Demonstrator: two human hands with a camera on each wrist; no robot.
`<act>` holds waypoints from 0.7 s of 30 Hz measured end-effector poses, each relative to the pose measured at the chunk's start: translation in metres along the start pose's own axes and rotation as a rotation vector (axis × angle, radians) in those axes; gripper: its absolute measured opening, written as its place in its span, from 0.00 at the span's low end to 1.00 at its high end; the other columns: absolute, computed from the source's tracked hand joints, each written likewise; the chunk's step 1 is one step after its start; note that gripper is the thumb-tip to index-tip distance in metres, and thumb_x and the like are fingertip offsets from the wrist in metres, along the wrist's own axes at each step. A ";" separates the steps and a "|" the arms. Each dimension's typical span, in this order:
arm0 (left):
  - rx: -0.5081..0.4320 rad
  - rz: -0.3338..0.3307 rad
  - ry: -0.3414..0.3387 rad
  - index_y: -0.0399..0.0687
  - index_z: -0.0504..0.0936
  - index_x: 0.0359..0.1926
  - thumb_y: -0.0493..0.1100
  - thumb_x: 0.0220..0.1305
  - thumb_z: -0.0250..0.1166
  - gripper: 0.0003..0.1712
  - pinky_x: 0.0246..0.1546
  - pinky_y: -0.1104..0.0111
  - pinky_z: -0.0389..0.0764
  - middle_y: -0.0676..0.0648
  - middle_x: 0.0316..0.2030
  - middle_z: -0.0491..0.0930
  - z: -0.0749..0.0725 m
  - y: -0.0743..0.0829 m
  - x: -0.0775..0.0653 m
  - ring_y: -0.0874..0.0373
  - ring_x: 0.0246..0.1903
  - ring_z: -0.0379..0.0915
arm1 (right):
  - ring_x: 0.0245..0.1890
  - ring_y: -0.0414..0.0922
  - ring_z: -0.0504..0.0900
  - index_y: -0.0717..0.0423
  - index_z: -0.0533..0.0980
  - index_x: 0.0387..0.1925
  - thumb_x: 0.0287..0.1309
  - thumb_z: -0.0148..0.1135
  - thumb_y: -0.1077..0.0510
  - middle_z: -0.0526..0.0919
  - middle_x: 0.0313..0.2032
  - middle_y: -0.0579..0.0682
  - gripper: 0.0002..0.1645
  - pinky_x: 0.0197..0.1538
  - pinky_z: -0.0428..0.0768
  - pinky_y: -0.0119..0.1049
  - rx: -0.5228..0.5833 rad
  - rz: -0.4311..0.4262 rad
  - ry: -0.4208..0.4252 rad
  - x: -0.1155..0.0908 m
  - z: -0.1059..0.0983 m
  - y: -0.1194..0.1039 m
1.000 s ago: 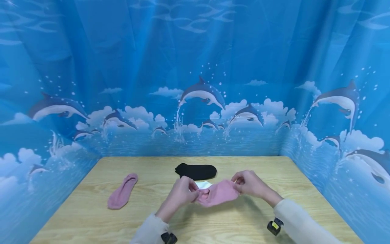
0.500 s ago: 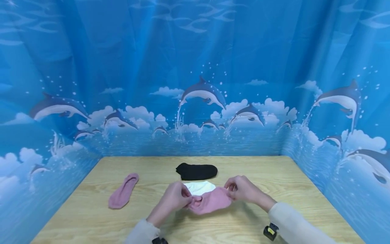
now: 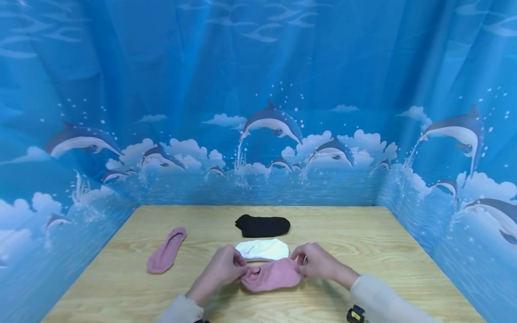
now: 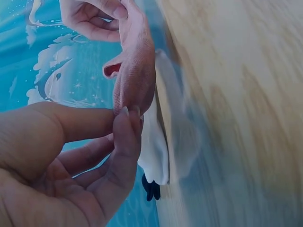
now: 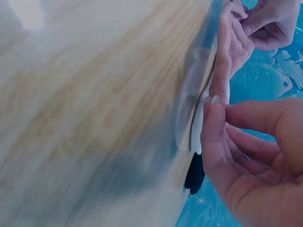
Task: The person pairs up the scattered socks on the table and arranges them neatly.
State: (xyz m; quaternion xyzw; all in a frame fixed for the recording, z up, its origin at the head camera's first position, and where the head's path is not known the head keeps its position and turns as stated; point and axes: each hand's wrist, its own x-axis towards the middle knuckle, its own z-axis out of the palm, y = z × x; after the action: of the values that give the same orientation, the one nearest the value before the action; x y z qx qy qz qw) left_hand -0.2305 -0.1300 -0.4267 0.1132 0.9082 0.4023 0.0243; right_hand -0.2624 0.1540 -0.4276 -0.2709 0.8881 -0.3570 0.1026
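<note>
A pink ankle sock is stretched between both hands, close over the table in front of a white sock. My left hand pinches its left end, beside the opening, between thumb and fingers. At the right end, my right hand pinches the sock the same way. In the left wrist view the sock runs from the near fingertips up to the other hand. The right wrist view shows the sock's knit folded and slightly sagging.
Behind the white sock lies a black sock. A second pink sock lies to the left on the wooden table. A blue dolphin-print curtain surrounds the table's back and sides.
Both hands have brought the pink sock toward the near edge and slightly left, lowering it. The white sock behind, mostly covered before, now shows almost fully.
</note>
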 end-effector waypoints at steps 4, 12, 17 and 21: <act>0.004 0.009 -0.008 0.40 0.86 0.26 0.32 0.55 0.75 0.05 0.20 0.73 0.79 0.50 0.19 0.82 -0.003 -0.003 -0.003 0.64 0.16 0.75 | 0.19 0.38 0.79 0.66 0.83 0.42 0.55 0.67 0.73 0.82 0.25 0.49 0.12 0.22 0.80 0.28 0.004 -0.006 -0.009 0.000 0.003 -0.003; 0.063 0.042 0.018 0.41 0.86 0.25 0.34 0.52 0.77 0.06 0.23 0.74 0.77 0.51 0.21 0.83 -0.006 -0.008 -0.004 0.64 0.20 0.74 | 0.17 0.35 0.78 0.66 0.84 0.42 0.54 0.68 0.74 0.82 0.23 0.49 0.12 0.20 0.79 0.27 0.017 -0.031 -0.018 0.001 0.007 -0.003; 0.064 0.025 0.006 0.41 0.86 0.26 0.34 0.52 0.77 0.06 0.21 0.74 0.76 0.51 0.20 0.81 -0.007 -0.011 -0.005 0.63 0.20 0.73 | 0.18 0.37 0.79 0.66 0.84 0.43 0.54 0.68 0.74 0.82 0.24 0.49 0.13 0.21 0.79 0.27 0.029 -0.021 -0.029 0.001 0.010 -0.006; 0.048 0.012 -0.004 0.42 0.85 0.26 0.33 0.52 0.77 0.06 0.19 0.73 0.76 0.50 0.20 0.82 -0.007 -0.012 -0.006 0.63 0.19 0.74 | 0.19 0.39 0.80 0.68 0.83 0.45 0.54 0.67 0.75 0.82 0.25 0.50 0.15 0.22 0.82 0.30 0.046 -0.016 -0.042 0.001 0.012 -0.006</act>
State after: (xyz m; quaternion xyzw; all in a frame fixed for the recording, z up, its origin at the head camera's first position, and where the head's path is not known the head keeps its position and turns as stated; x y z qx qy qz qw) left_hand -0.2275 -0.1440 -0.4308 0.1199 0.9169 0.3801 0.0212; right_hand -0.2560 0.1430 -0.4318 -0.2831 0.8750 -0.3724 0.1247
